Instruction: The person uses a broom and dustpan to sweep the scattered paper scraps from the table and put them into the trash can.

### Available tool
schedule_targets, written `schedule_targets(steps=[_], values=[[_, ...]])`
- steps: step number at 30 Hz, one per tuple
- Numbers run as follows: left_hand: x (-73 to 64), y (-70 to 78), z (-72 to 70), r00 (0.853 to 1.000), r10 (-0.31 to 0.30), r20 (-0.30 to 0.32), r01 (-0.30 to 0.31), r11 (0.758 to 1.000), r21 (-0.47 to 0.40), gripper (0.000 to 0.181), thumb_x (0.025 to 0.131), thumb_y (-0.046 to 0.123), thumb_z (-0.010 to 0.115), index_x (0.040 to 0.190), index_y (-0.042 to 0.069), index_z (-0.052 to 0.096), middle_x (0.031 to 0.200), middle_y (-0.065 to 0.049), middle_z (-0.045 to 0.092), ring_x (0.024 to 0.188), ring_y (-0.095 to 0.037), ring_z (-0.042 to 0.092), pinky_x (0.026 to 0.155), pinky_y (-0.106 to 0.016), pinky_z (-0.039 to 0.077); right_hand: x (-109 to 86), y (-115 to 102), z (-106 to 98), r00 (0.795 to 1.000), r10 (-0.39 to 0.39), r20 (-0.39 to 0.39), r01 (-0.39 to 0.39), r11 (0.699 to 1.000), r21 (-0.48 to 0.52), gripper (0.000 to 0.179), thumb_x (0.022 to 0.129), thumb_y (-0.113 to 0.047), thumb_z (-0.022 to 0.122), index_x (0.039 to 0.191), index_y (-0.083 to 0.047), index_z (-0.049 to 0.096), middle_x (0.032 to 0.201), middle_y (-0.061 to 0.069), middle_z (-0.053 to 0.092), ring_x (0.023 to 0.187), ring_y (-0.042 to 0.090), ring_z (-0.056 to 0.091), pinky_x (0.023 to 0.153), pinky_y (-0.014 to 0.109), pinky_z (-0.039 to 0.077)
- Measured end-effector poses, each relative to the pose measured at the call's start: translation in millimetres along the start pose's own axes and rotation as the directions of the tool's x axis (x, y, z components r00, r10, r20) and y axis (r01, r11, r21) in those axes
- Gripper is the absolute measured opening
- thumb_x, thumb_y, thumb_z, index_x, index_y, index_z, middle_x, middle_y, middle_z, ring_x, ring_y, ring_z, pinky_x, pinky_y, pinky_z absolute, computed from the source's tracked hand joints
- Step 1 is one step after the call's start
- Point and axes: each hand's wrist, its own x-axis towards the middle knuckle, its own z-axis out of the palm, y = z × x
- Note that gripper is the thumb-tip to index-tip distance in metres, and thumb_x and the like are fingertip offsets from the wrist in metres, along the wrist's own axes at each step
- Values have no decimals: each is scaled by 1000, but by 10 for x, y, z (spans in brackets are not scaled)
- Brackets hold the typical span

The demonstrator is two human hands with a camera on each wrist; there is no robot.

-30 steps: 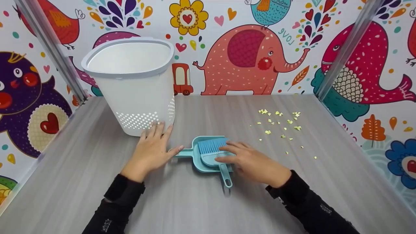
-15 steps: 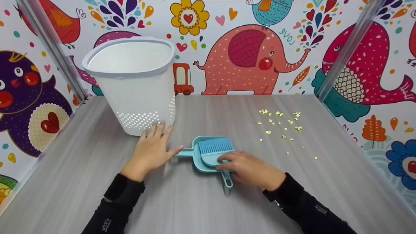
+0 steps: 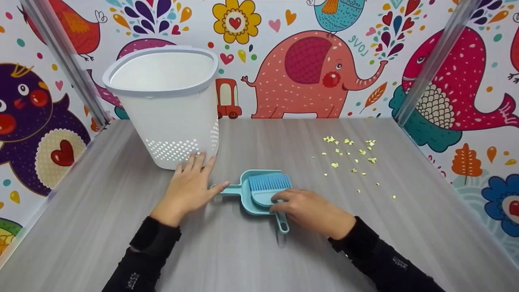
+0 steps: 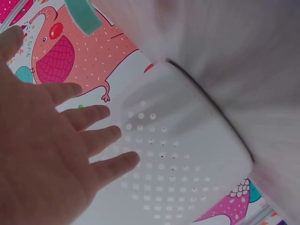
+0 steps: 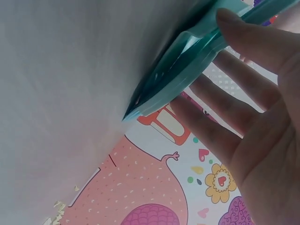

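A light-blue hand brush (image 3: 269, 190) lies over a matching dustpan (image 3: 246, 198) in the middle of the table. My right hand (image 3: 310, 211) holds the brush where its head meets the handle. In the right wrist view the thumb (image 5: 229, 18) presses one side of the brush (image 5: 180, 86) and the fingertips touch the other. My left hand (image 3: 188, 188) has its fingers spread in front of a white basket (image 3: 170, 121), its thumb near the end of the dustpan handle. In the left wrist view that hand (image 4: 42, 145) holds nothing.
Small yellow paper scraps (image 3: 352, 156) lie scattered on the right half of the grey table (image 3: 243, 259). The tall basket stands at the back left, with holes low in its wall. Printed walls (image 3: 267, 18) enclose the back and sides.
My right hand has come down and toward me onto the neck of the brush. The brush has shifted a little to the right on the dustpan. The left hand has kept still.
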Motion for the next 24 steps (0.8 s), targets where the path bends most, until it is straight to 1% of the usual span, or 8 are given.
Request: schedule_targets(steps=[6, 10, 15, 19, 21, 24], values=[[-11, 8, -24, 1000, 13, -22, -13, 1000, -13, 87, 93, 68, 44, 153, 7, 31, 157, -23, 25, 146, -44, 15, 111, -66, 18, 9, 18, -25, 997, -20, -71, 18, 999, -29, 39, 84, 2, 71, 117, -19, 70, 114, 4, 68, 104, 18, 65, 86, 34, 54], [-10, 17, -27, 1000, 8, -26, -9, 1000, -15, 85, 93, 67, 46, 153, 8, 32, 157, -22, 25, 146, -43, 16, 111, -64, 18, 6, 30, -54, 995, -17, -102, 17, 1000, -3, 42, 84, 2, 72, 121, -17, 68, 116, 1, 67, 107, 16, 64, 89, 33, 53], [-6, 14, -19, 1000, 5, -24, -6, 1000, -26, 84, 93, 66, 48, 152, 8, 32, 157, -22, 25, 146, -44, 16, 112, -65, 17, 3, 46, -112, 990, 4, -143, 2, 999, 38, 47, 84, 6, 68, 126, -16, 65, 117, -1, 66, 109, 16, 63, 92, 33, 51], [-7, 13, -19, 1000, 6, -14, -7, 1000, -21, 85, 93, 67, 45, 153, 8, 32, 158, -22, 25, 146, -44, 15, 112, -64, 17, 4, 68, -135, 978, 22, -206, -12, 999, 49, 47, 81, 8, 66, 122, -14, 66, 112, -1, 67, 102, 16, 65, 85, 33, 54], [-8, 11, -20, 1000, 8, -9, -8, 1000, -16, 86, 93, 68, 44, 153, 8, 32, 158, -22, 24, 147, -44, 15, 112, -64, 17, 5, 72, -145, 975, 40, -221, -30, 998, 46, 45, 79, 7, 66, 119, -14, 67, 109, -2, 68, 97, 14, 66, 83, 32, 55], [-9, 10, -22, 1000, 6, -4, -6, 1000, -16, 85, 94, 67, 45, 153, 8, 31, 158, -22, 24, 147, -43, 15, 112, -64, 16, 7, 71, -153, 969, 62, -238, -53, 998, 44, 37, 82, 4, 69, 115, -14, 68, 105, -2, 69, 91, 12, 67, 81, 30, 55]])
